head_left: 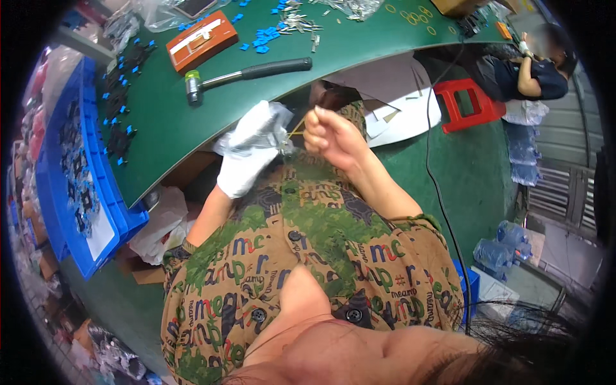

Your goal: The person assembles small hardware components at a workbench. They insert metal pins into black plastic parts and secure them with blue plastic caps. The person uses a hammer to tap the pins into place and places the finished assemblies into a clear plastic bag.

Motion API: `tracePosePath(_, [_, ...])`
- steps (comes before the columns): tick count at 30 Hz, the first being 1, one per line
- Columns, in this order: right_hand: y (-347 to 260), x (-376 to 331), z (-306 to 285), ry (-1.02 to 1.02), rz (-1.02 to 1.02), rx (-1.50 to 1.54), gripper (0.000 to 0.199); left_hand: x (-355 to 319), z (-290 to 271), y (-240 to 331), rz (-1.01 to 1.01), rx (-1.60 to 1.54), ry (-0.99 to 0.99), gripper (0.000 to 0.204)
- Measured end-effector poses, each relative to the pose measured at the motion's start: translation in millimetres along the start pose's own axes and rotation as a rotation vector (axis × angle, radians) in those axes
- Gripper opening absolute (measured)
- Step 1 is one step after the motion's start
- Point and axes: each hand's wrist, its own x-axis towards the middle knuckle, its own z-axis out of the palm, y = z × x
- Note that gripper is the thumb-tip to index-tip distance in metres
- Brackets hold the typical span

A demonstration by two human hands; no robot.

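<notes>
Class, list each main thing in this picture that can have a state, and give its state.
Left hand: gloved, holding the plastic bag
Right hand: bare, pinching the yellow band
Plastic bag: crumpled
Yellow band: pulled straight between the hands
Hammer: lying on the bench
Blue bin: open, black parts inside
Blue pieces: loose, scattered

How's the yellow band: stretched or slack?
Looks stretched: the yellow band runs straight between the right hand and the clear bag in the gloved left hand.
</notes>
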Motion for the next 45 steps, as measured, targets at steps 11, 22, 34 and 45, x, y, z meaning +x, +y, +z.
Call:
tracePosePath(11, [24.8,0.1,27.8,0.087,-0.103,-1.293,0.023,-3.4,-133.2,75.9,0.205,0.803,0.484,0.072])
tracePosePath(22, [-31.7,-8.1,-24.9,0.294,-0.496,-1.667,0.021,11.6,-160.6,67.3,-0.344,1.274,0.374,0.097])
tracePosePath(34, [-103.4,10.0,-26.4,0.538,-0.947,-2.061,0.025,-7.4,-177.5,72.3,-0.423,1.177,0.407,0.068])
tracePosePath(45, [-17.3,61.0,82.2,-0.308,-1.079,-1.863,0.022,-23.1,-158.9,61.5,-0.225,0.916,0.458,0.044])
